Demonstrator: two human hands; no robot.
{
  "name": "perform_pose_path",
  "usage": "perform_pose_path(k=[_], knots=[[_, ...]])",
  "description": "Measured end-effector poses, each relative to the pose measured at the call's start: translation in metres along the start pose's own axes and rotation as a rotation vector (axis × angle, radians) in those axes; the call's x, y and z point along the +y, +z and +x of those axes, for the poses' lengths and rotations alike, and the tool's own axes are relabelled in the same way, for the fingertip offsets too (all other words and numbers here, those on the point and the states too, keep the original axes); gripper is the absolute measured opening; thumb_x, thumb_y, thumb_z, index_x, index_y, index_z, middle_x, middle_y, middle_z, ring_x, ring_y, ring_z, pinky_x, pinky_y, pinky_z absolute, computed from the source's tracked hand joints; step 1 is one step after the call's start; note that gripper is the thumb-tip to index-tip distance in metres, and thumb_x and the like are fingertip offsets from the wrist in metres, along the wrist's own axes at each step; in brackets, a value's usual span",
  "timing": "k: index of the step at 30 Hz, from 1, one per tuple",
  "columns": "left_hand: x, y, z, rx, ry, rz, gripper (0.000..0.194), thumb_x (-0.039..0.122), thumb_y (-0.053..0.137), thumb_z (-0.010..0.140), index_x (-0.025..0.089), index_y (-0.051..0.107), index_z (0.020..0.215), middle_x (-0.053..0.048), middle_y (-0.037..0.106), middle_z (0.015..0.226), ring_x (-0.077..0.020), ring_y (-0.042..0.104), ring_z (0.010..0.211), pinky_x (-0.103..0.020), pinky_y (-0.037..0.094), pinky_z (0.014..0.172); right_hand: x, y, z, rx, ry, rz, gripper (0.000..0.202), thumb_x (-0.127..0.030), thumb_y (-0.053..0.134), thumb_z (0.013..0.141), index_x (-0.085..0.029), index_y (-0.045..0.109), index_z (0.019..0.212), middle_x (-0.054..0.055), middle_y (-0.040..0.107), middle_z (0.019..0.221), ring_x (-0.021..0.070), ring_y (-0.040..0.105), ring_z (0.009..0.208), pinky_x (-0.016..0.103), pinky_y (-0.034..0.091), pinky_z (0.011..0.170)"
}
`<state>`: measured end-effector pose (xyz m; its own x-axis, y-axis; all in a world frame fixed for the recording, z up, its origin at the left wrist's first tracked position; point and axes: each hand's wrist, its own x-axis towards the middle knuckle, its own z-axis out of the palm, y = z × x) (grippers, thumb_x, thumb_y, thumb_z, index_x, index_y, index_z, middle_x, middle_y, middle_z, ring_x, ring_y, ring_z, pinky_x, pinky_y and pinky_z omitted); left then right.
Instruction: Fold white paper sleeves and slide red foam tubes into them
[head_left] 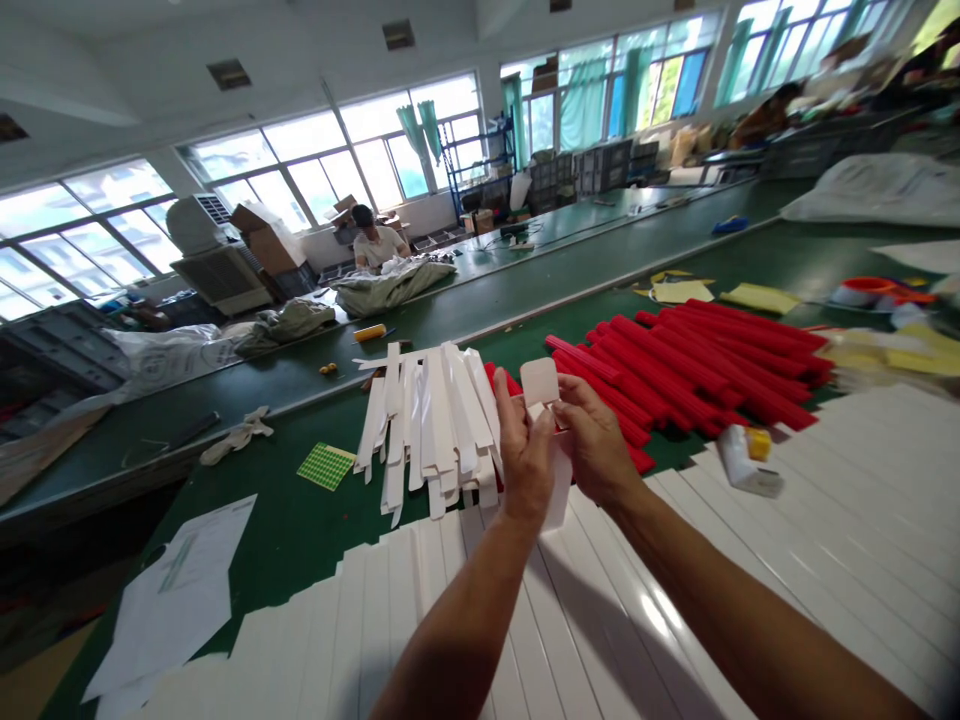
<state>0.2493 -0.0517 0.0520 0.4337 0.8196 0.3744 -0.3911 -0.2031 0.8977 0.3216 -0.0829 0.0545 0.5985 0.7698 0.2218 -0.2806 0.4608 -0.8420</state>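
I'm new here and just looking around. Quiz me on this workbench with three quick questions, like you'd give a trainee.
1. True or false: the left hand and right hand both hold one white box.
2. In the picture, the green patterned sheet lies where, relative to the loose white strips? A: right; B: left; C: on top.
3. Fill in: the rods beyond the right hand are ____.
Key: 1 true; 2 B; 3 red.

Green table (289,525): I see red rods (675,365) piled.
White strips (431,420): just left of red rods.
White boxes (574,620): red rods' near side.
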Motion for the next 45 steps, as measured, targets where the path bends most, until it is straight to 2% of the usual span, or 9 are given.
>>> perform_pose_path(k=[2, 6, 11, 14, 18, 23, 32, 38, 45], knots=[[-0.003, -0.001, 0.003, -0.011, -0.001, -0.049, 0.049, 0.025, 0.049, 0.093, 0.025, 0.044, 0.142, -0.008, 0.056, 0.134, -0.0194, 0.055, 0.124, -0.036, 0.043, 0.108, 0.002, 0.004, 0.004, 0.037, -0.044, 0.008, 0.018, -0.018, 0.062, 0.074, -0.022, 0.067, 0.091, -0.002, 0.067, 0.084, 0.0129, 0.058, 0.075, 0.025, 0.046, 0.074], [-0.010, -0.013, 0.003, 0.045, 0.147, 0.237, 0.032, 0.032, 0.044, 0.097, 0.020, 0.063, 0.120, -0.009, 0.057, 0.124, -0.0224, 0.054, 0.121, -0.040, 0.042, 0.108, 0.010, 0.006, 0.010, 0.066, -0.139, 0.070, 0.013, -0.017, 0.057, 0.071, -0.019, 0.070, 0.070, 0.000, 0.066, 0.076, 0.0139, 0.056, 0.073, 0.026, 0.045, 0.071], [-0.012, -0.035, 0.004, -0.079, 0.469, 0.531, 0.055, 0.053, 0.029, 0.100, 0.017, 0.050, 0.136, -0.015, 0.053, 0.129, -0.0262, 0.049, 0.125, -0.048, 0.042, 0.108, 0.022, -0.007, 0.002, 0.005, -0.123, 0.102, 0.032, -0.034, 0.048, 0.085, -0.019, 0.074, 0.098, 0.006, 0.071, 0.099, 0.0225, 0.064, 0.095, 0.036, 0.049, 0.087], [-0.007, -0.046, 0.010, -0.172, 0.582, 0.694, 0.046, 0.042, 0.038, 0.101, 0.016, 0.048, 0.138, -0.015, 0.057, 0.123, -0.0240, 0.054, 0.118, -0.045, 0.050, 0.101, 0.029, -0.017, -0.004, -0.052, -0.113, 0.034, 0.038, -0.034, 0.046, 0.086, -0.020, 0.069, 0.113, 0.007, 0.071, 0.110, 0.0263, 0.063, 0.107, 0.042, 0.049, 0.094], [0.008, -0.055, 0.017, -0.313, 0.664, 0.836, 0.050, 0.027, 0.046, 0.098, 0.014, 0.037, 0.146, -0.019, 0.053, 0.135, -0.0249, 0.052, 0.125, -0.044, 0.051, 0.101, 0.038, -0.026, -0.009, -0.163, -0.218, -0.322, 0.055, -0.029, 0.059, 0.081, -0.021, 0.053, 0.136, 0.008, 0.060, 0.133, 0.0270, 0.057, 0.120, 0.042, 0.046, 0.103], [0.026, -0.061, 0.025, -0.431, 0.673, 0.929, 0.042, 0.023, 0.040, 0.100, 0.016, 0.046, 0.141, -0.015, 0.062, 0.121, -0.0223, 0.059, 0.114, -0.040, 0.054, 0.097, 0.043, -0.023, -0.014, -0.157, -0.335, -0.660, 0.063, -0.030, 0.067, 0.080, -0.020, 0.045, 0.138, 0.013, 0.061, 0.126, 0.0265, 0.063, 0.106, 0.042, 0.053, 0.090], [0.053, -0.061, 0.039, -0.651, 0.531, 1.038, 0.040, 0.027, 0.039, 0.100, 0.019, 0.053, 0.137, -0.011, 0.065, 0.106, -0.0186, 0.065, 0.097, -0.035, 0.059, 0.084, 0.040, -0.021, -0.011, -0.151, -0.244, -0.586, 0.053, -0.022, 0.072, 0.072, -0.023, 0.054, 0.122, 0.005, 0.066, 0.103, 0.0205, 0.062, 0.079, 0.034, 0.050, 0.069], [0.064, -0.064, 0.044, -0.827, 0.582, 1.045, 0.037, 0.024, 0.039, 0.100, 0.022, 0.054, 0.134, -0.010, 0.060, 0.134, -0.0216, 0.057, 0.127, -0.043, 0.048, 0.108, 0.037, -0.019, -0.008, -0.260, -0.277, -0.551, 0.047, -0.017, 0.067, 0.074, -0.025, 0.052, 0.118, 0.005, 0.061, 0.110, 0.0229, 0.061, 0.098, 0.037, 0.050, 0.083], [0.049, -0.059, 0.033, -0.742, 0.679, 1.183, 0.041, 0.020, 0.039, 0.099, 0.010, 0.046, 0.139, -0.019, 0.051, 0.144, -0.0259, 0.051, 0.133, -0.045, 0.048, 0.108, 0.040, -0.029, -0.001, -0.308, -0.296, -0.558, 0.050, -0.011, 0.068, 0.069, -0.021, 0.054, 0.116, 0.003, 0.061, 0.101, 0.0227, 0.059, 0.093, 0.039, 0.051, 0.086]])
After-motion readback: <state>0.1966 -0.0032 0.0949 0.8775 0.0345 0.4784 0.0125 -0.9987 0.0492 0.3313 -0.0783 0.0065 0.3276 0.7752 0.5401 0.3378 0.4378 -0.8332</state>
